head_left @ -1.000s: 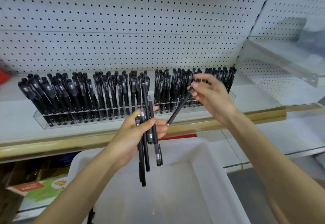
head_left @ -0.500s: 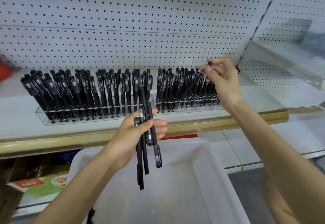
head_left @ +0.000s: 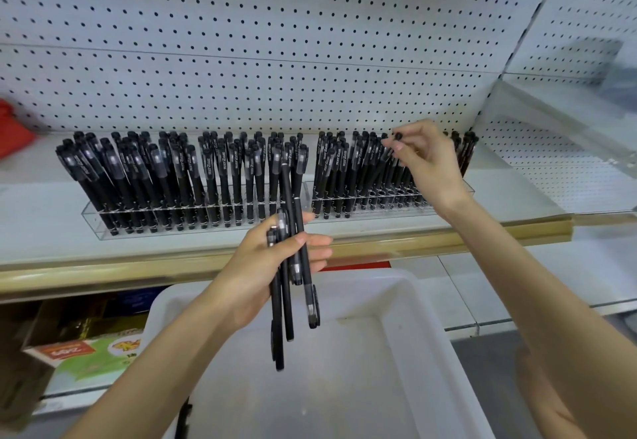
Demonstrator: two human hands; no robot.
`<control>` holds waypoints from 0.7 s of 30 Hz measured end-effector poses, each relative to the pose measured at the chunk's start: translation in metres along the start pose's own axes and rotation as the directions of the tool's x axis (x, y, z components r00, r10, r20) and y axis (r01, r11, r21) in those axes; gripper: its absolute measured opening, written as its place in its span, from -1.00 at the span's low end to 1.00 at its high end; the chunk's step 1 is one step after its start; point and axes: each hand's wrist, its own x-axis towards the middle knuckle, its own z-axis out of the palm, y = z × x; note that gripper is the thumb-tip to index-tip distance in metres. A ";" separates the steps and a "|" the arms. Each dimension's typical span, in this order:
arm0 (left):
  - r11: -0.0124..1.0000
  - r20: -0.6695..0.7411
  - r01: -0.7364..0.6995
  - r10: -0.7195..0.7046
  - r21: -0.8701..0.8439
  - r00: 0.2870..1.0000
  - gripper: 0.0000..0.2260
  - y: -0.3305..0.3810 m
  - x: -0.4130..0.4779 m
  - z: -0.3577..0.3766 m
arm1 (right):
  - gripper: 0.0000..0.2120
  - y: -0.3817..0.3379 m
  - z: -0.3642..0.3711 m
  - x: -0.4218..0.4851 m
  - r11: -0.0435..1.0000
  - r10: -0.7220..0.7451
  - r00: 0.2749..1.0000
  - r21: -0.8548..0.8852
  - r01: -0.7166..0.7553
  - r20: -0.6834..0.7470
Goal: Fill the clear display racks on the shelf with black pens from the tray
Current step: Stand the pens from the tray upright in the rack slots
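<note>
Your left hand point(head_left: 262, 266) is in front of the shelf's point(head_left: 41, 232) gold front edge point(head_left: 103, 271), about at its middle, and above the white tray point(head_left: 424, 304). Its fingers point(head_left: 296, 240) are curled round a bundle of black pens point(head_left: 289, 194). The thumb presses across the front of the bundle. The pens stand almost upright. The longest one reaches up in front of the left rack point(head_left: 93, 221), and the lower ends hang down over the tray.

Your right hand point(head_left: 431, 163) is raised over the right rack point(head_left: 448, 194), toward the right end of the shelf. Its thumb and first fingers point(head_left: 389, 144) pinch the top of a single pen point(head_left: 398, 136). The round cap end shows just above the fingertips. The body of this pen slants down and to the left among the pens already in that rack. You cannot tell if its tip sits in a hole, because the other pens hide it. The remaining fingers of this hand are loosely bent and hold nothing.

Both clear racks stand side by side on the shelf, close to the pegboard wall point(head_left: 275, 59). The left rack is packed with leaning pens point(head_left: 165, 176), and the right one holds pens point(head_left: 334, 170) on both sides of your hand. The two hands are well apart and do not touch.
</note>
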 end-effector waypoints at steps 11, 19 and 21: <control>0.999 0.001 0.031 -0.031 0.022 1.000 -0.76 -0.005 0.002 -0.004 | -0.69 0.012 0.005 -0.003 0.793 -0.266 0.960 -0.546 0.272 0.092; 0.998 0.037 0.058 -0.060 0.032 0.998 -0.78 -0.007 0.011 0.009 | -0.57 0.018 -0.001 -0.012 0.782 -0.234 0.954 -0.547 0.299 0.186; 0.992 0.055 0.080 -0.085 0.098 0.995 -0.79 -0.008 0.017 0.012 | -0.58 0.013 -0.003 -0.016 0.859 -0.160 0.973 -0.463 0.219 0.164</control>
